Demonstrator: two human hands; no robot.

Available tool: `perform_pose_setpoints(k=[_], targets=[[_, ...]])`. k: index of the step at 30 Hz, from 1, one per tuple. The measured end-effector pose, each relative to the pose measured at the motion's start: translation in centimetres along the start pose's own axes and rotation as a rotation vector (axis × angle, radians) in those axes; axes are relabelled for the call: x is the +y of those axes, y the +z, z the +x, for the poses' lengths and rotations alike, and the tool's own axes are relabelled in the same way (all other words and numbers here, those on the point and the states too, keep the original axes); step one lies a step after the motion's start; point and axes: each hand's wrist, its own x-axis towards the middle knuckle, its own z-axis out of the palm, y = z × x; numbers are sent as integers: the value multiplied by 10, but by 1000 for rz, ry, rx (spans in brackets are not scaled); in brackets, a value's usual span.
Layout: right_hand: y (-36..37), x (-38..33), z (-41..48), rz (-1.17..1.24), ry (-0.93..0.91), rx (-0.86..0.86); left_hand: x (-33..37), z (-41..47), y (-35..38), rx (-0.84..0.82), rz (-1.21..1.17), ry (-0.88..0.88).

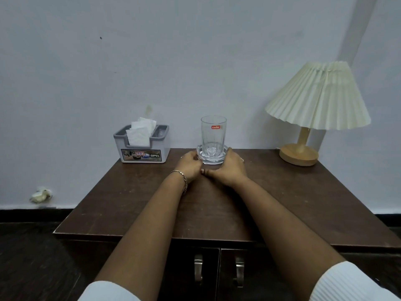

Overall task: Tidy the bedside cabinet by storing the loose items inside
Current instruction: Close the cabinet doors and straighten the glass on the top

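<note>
A clear drinking glass (213, 135) with a red label stands upright in a round clear glass coaster (213, 157) at the back middle of the dark wooden cabinet top (134, 205). My left hand (189, 166) grips the coaster's left side and my right hand (227, 168) grips its right side, thumbs meeting in front. A white and grey tissue holder (143, 146) with white tissues stands at the back left. The two cabinet doors with metal handles (198, 267) below are closed.
A table lamp (312, 109) with a cream pleated shade and a wooden base stands at the back right. The white wall is right behind the cabinet. A crumpled scrap (40, 194) lies by the wall on the left, above the dark floor.
</note>
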Motion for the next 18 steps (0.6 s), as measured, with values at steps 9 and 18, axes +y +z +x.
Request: perform_pose_setpoints(k=[9, 18], targets=[[-9, 11, -7, 14, -18, -75, -3, 7, 7, -12, 70, -81], [-49, 38, -39, 1, -33, 80, 24, -53, 50, 306, 277, -40]])
